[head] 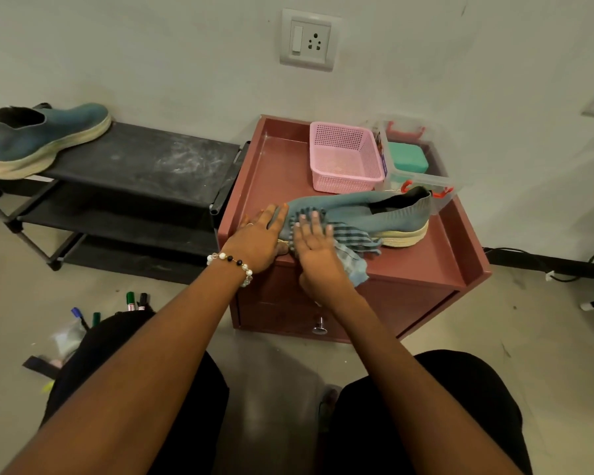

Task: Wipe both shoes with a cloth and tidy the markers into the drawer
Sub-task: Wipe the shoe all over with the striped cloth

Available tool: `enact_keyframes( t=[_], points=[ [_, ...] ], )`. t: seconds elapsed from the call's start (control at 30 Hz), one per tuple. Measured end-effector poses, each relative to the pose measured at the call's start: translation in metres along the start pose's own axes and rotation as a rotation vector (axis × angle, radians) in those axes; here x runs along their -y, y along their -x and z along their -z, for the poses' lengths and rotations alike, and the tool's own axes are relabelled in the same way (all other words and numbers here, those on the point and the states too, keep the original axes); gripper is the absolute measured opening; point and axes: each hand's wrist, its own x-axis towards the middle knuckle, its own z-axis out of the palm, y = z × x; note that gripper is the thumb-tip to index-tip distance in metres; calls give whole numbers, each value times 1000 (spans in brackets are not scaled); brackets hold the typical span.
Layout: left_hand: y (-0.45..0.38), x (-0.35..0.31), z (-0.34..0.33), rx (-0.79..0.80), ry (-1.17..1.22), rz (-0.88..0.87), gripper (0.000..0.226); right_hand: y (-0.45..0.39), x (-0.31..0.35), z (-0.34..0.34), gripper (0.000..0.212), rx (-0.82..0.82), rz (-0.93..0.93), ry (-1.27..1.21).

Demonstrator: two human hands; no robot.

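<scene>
**Wiping a shoe on the cabinet**

Grey floor and pale wall frame the scene. At far left one shoe point(38, 138) sits on a black rack point(144, 159). Markers point(131, 301) stand on the floor by my left knee. My left hand point(258, 240), fingers straight, steadies the toe of the second shoe point(374, 214) on the red cabinet point(436, 258). My right hand point(318, 248) presses a striped cloth point(350, 236) flat against that shoe, fingers spread. Below, the drawer point(288, 313) is closed. Behind the shoe stand a pink basket point(343, 159) and a clear box point(422, 159).
</scene>
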Motion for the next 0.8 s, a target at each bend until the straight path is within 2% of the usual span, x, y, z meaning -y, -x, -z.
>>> enact_keyframes(
  t=[0.13, 0.2, 0.27, 0.33, 0.37, 0.4, 0.47, 0.5, 0.53, 0.67, 0.73, 0.8],
  points=[
    [1, 1, -1, -14, 32, -4, 74, -10, -40, 10, 109, 152, 375, 106],
    [1, 1, -1, -12, 57, -9, 75, -5, -71, 22, 99, 187, 490, 70],
    [0, 1, -1, -5, 80, -12, 76, 7, -105, 26, 82, 112, 508, 77],
    [-2, 1, -2, -1, 79, -16, 76, 16, -127, 28, 101, 89, 466, 157],
    [-3, 1, -1, 3, 78, -15, 77, 17, -127, 28, 102, 102, 433, 188],
    [-4, 0, -1, 10, 77, -14, 77, 17, -119, 26, 91, 81, 417, 214],
    [-5, 0, 1, 26, 68, -11, 77, 13, -93, 16, 54, -55, 471, 180],
    [-6, 0, 2, 30, 60, -11, 77, 8, -77, 12, 44, -80, 522, 168],
    [-6, 0, 3, 30, 50, -13, 76, 4, -60, 11, 43, -75, 561, 160],
    [-6, 1, 2, 19, 30, -7, 73, -5, -40, 10, 49, -20, 591, 125],
    [-6, 2, 4, 31, 51, -10, 75, -3, -62, 19, 77, 29, 545, 57],
    [-6, 1, 5, 32, 77, -12, 77, 5, -88, 29, 87, 51, 411, -15]
  ],
)
